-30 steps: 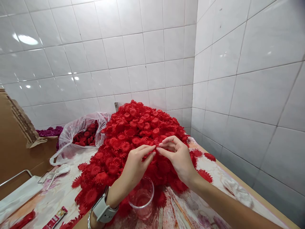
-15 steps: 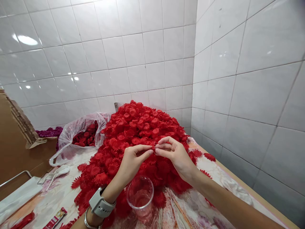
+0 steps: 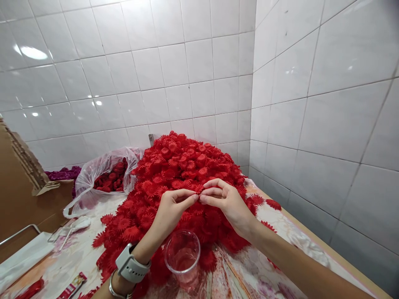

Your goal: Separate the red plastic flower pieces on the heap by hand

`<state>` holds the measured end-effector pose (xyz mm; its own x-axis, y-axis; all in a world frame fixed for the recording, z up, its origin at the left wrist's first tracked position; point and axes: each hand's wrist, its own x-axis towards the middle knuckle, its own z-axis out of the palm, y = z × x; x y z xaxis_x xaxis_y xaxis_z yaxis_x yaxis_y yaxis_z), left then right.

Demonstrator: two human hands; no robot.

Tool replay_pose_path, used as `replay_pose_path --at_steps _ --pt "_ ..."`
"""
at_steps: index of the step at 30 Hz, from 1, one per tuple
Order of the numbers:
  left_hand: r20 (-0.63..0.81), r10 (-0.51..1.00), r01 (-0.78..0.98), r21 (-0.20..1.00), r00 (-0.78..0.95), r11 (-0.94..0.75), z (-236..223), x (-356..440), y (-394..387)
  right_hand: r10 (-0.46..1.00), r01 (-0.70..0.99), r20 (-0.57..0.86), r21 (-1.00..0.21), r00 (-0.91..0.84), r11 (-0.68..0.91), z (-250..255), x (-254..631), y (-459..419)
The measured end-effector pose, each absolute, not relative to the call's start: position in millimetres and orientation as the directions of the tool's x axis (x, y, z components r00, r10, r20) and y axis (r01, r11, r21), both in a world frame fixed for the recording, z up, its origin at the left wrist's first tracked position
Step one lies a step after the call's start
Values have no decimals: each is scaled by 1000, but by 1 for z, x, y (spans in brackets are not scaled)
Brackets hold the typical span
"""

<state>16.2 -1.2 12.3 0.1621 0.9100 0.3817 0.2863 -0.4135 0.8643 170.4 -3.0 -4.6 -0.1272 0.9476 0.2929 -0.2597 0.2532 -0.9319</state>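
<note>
In front of a big heap of red fringed flower heads (image 3: 187, 158), my left hand (image 3: 171, 207) and my right hand (image 3: 229, 203) meet at the fingertips. Thumb and forefinger are pinched together on each hand. A bit of red shows where they touch, too small to tell from the heap behind. Below, between my forearms, a clear plastic cup (image 3: 183, 268) stands upright with what looks like some liquid in it. My left wrist wears a watch with a pale band (image 3: 134, 265) and a bracelet.
Left of the heap lies a clear plastic bag (image 3: 90, 178) of darker red flowers. Purple flowers (image 3: 64, 173) and a cardboard box (image 3: 21, 178) are beyond it. A small wrapper (image 3: 73, 286) lies front left. Thin sticks (image 3: 232, 274) lie right of the cup; tiled walls enclose the table.
Both hands have shifted slightly left and down, still meeting at the fingertips. My left wrist has turned a little, and the cup shows more fully. The heap looks the same.
</note>
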Motion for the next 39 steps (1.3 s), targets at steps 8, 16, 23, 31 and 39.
replay_pose_path --at_steps 8,16,23,31,39 --pt "498 863 482 736 90 -475 7 19 2 913 -256 377 -908 -156 331 -7 167 -2" --pt "614 766 656 660 -189 -367 17 -25 34 854 -149 495 -867 -159 475 -10 166 -1" --pt "591 785 564 718 -186 -408 18 -25 32 726 435 687 -652 -6 621 -11 175 13" --pt "664 742 506 672 -89 -540 15 -4 14 627 462 773 -522 -99 717 15 150 15" --pt "753 654 515 535 69 -670 15 -4 14 904 -311 425 -866 -48 391 1 142 23"
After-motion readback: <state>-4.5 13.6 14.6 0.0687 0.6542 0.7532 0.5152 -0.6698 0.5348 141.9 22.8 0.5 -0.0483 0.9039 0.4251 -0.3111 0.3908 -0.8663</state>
